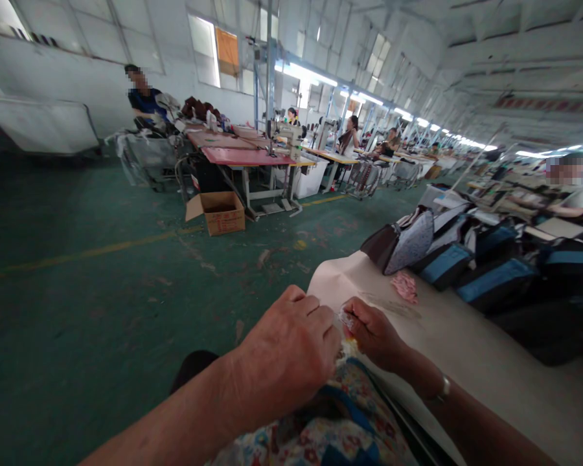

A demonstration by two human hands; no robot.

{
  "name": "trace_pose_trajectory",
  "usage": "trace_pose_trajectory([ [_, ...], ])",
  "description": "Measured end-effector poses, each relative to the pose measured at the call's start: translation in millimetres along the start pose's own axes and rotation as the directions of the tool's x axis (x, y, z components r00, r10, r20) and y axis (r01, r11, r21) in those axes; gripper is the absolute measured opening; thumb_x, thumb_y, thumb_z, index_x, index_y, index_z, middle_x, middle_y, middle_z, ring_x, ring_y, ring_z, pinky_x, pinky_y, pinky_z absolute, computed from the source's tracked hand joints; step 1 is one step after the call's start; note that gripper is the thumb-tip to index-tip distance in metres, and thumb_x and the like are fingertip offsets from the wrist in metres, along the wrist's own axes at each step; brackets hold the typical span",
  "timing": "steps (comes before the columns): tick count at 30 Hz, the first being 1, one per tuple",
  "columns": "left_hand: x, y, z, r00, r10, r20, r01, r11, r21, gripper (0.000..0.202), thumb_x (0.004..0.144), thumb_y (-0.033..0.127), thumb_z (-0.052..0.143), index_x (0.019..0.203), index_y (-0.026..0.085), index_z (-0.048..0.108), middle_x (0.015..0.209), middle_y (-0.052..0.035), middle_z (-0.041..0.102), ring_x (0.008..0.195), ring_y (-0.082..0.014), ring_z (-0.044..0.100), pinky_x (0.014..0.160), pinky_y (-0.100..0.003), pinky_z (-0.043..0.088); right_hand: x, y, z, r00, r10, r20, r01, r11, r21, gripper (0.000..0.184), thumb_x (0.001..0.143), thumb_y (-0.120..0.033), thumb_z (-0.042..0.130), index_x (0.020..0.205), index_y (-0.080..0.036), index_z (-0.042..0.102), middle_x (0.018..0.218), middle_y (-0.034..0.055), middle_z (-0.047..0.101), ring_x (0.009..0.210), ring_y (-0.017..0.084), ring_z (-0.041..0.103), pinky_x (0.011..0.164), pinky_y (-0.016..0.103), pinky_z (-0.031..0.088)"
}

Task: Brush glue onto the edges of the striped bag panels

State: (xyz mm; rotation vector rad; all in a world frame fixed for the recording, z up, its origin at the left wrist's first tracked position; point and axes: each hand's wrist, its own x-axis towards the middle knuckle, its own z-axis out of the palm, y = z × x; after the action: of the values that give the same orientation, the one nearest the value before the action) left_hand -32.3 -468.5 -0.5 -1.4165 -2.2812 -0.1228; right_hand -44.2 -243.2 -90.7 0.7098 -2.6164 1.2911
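Note:
My left hand [294, 343] is closed, its fingers curled away from view above my lap. Whatever those fingers grip is hidden behind the knuckles. Close beside it, my right hand [376, 333] pinches a small, crinkled, whitish clear piece [346, 318], perhaps thin plastic, between thumb and fingers. A little yellow and white shows just below the right fingers, too small to name. Both hands are in front of the rounded corner of a pale table [466, 349]. Beneath them is a flowered cloth [301, 440] over my lap.
A crumpled pink piece [405, 287] lies on the table, near several black and blue bags [495, 281]. An open cardboard box [223, 213] sits on the green floor [126, 310] by a red-topped sewing table [247, 156]. Several people work farther off; one person [148, 97] is at the left.

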Motion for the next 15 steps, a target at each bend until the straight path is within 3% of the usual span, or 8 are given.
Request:
trace_pose_trajectory([
  [4, -8.6, -7.4, 9.2, 0.996, -0.053, -0.070, 0.055, 0.998, 0.034, 0.017, 0.087, 0.019, 0.049, 0.071, 0.020, 0.054, 0.069, -0.0015, 0.053, 0.066, -0.0181, 0.046, 0.066, -0.036, 0.036, 0.0, 6.8, 0.5, 0.997, 0.074, 0.011, -0.073, 0.997, -0.035, 0.016, 0.098, -0.028, 0.039, 0.085, -0.021, 0.046, 0.063, -0.0049, 0.051, 0.052, 0.013, 0.048, 0.052, 0.024, 0.035],
  [7, -20.6, -27.3, 8.5, 0.965, -0.218, -0.146, 0.226, 0.973, 0.040, 0.018, 0.084, 0.013, 0.048, 0.068, 0.019, 0.054, 0.066, -0.0010, 0.053, 0.065, -0.0168, 0.048, 0.067, -0.034, 0.039, -3.3, 22.1, -2.9, 0.997, 0.036, -0.074, -0.049, 0.982, -0.181, 0.015, 0.097, -0.026, 0.038, 0.085, -0.021, 0.046, 0.064, -0.0038, 0.050, 0.055, 0.015, 0.049, 0.054, 0.026, 0.034],
  [11, -37.3, -51.6, 3.2, 0.828, -0.531, -0.181, 0.516, 0.847, -0.126, 0.011, 0.080, 0.012, 0.052, 0.075, 0.018, 0.059, 0.070, 0.0006, 0.057, 0.068, -0.0151, 0.054, 0.068, -0.030, 0.041, -9.7, 31.6, -10.8, 0.977, -0.003, -0.215, -0.056, 0.961, -0.270, 0.013, 0.097, -0.025, 0.039, 0.088, -0.021, 0.047, 0.067, -0.0024, 0.050, 0.057, 0.016, 0.049, 0.057, 0.028, 0.034],
  [15, -43.6, -42.1, 10.4, 0.720, -0.688, -0.090, 0.601, 0.684, -0.414, 0.011, 0.079, 0.013, 0.052, 0.082, 0.019, 0.061, 0.077, 0.0013, 0.061, 0.071, -0.0133, 0.058, 0.067, -0.027, 0.044, -8.8, 17.8, -15.3, 0.928, -0.118, -0.354, -0.027, 0.926, -0.377, 0.012, 0.099, -0.025, 0.040, 0.096, -0.020, 0.050, 0.074, 0.0002, 0.055, 0.061, 0.016, 0.055, 0.060, 0.027, 0.039],
])
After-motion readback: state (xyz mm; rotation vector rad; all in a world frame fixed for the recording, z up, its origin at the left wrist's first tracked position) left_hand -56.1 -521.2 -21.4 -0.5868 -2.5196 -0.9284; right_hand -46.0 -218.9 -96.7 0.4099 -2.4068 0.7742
